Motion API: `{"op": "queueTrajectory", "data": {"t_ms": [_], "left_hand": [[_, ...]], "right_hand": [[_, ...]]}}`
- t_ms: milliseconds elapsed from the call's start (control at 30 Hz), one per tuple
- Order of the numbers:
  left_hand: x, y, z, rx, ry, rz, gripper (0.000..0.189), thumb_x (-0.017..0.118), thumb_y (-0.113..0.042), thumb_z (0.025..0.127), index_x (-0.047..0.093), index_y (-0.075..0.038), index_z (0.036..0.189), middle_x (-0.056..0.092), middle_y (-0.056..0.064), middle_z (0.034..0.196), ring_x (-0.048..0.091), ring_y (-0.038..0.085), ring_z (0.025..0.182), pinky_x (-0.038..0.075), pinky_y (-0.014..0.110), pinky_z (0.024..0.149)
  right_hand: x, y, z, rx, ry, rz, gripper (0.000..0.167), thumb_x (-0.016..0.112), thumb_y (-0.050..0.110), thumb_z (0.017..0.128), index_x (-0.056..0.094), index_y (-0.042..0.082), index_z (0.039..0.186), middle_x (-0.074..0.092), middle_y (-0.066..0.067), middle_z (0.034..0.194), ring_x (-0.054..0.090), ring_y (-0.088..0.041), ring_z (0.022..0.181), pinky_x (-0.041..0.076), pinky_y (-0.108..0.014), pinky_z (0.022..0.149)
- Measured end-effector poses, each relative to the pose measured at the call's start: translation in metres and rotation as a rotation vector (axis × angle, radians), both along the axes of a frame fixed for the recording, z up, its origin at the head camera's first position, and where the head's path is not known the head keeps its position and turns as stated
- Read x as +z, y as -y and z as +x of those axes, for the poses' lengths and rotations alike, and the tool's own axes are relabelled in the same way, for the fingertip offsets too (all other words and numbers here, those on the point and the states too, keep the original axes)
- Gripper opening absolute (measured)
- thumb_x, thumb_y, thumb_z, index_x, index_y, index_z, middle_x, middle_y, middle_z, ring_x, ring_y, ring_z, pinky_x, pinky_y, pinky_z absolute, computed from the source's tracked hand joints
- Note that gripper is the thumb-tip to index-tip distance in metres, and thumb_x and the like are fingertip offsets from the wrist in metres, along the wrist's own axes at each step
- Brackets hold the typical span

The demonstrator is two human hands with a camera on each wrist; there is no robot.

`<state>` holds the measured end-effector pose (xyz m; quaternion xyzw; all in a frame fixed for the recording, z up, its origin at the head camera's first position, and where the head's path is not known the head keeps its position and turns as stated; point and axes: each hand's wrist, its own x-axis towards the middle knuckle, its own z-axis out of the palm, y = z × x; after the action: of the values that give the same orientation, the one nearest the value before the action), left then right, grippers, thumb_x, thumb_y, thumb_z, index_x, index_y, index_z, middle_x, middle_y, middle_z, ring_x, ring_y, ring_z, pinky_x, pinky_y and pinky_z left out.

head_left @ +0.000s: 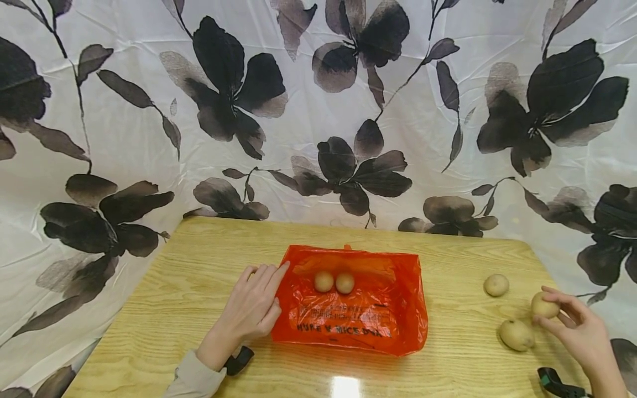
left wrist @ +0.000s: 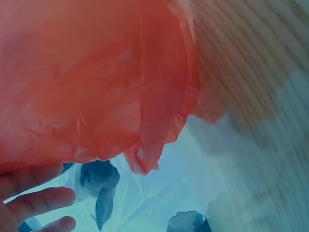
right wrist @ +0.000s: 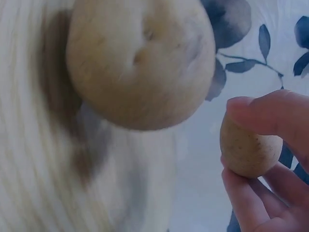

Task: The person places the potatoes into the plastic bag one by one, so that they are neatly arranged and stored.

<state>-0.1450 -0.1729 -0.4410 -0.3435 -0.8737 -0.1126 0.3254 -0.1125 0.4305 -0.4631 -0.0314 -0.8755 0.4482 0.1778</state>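
A red plastic bag (head_left: 348, 342) with dark printed lettering lies spread on the table, its inside showing two potatoes (head_left: 324, 281) side by side. My left hand (head_left: 254, 304) rests along the bag's left edge, index finger stretched out and touching the plastic. In the left wrist view, its straight, spread fingers (left wrist: 43, 200) are beside the red bag (left wrist: 96, 87). My right hand (head_left: 579, 331) pinches a small potato (head_left: 544, 305) between thumb and fingers near the table's right side. A larger potato (head_left: 516, 335) sits just left of that hand, filling much of the right wrist view.
Another potato (head_left: 496, 285) lies on the wooden table (head_left: 199, 265), between the bag and my right hand. A white cloth with dark flowers (head_left: 348, 166) hangs behind the table and at its sides. Dark devices (head_left: 239, 360) are at both wrists.
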Motion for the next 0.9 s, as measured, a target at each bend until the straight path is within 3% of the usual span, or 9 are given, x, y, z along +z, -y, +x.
{"op": "queueTrajectory", "data": {"t_ms": [267, 500, 900], "left_hand": [[-0.002, -0.001, 0.002, 0.0, 0.031, 0.011, 0.065, 0.039, -0.021, 0.076, 0.054, 0.005, 0.134, 0.06, 0.011, 0.104, 0.055, 0.028, 0.091, 0.042, 0.045, 0.081], [-0.002, -0.002, 0.003, 0.0, 0.062, 0.011, 0.068, 0.041, -0.018, 0.077, 0.048, 0.005, 0.14, 0.059, 0.012, 0.107, 0.055, 0.028, 0.095, 0.041, 0.044, 0.083], [-0.003, -0.004, 0.003, -0.011, 0.045, 0.006, 0.075, 0.041, -0.018, 0.077, 0.038, 0.006, 0.148, 0.058, 0.013, 0.111, 0.054, 0.029, 0.098, 0.041, 0.046, 0.085]], "right_hand": [[0.013, 0.013, -0.003, 0.039, -0.097, 0.022, 0.042, 0.069, -0.017, 0.079, 0.059, -0.005, 0.118, 0.049, 0.029, 0.124, 0.045, 0.018, 0.112, 0.036, -0.002, 0.087], [0.028, 0.024, -0.002, 0.083, -0.104, 0.061, 0.041, 0.07, -0.016, 0.08, 0.059, -0.004, 0.118, 0.049, 0.03, 0.129, 0.043, 0.018, 0.116, 0.035, -0.002, 0.089], [0.047, 0.039, -0.004, 0.208, -0.179, 0.115, 0.045, 0.07, -0.025, 0.072, 0.059, -0.008, 0.112, 0.051, 0.026, 0.131, 0.045, 0.014, 0.121, 0.037, -0.004, 0.091]]}}
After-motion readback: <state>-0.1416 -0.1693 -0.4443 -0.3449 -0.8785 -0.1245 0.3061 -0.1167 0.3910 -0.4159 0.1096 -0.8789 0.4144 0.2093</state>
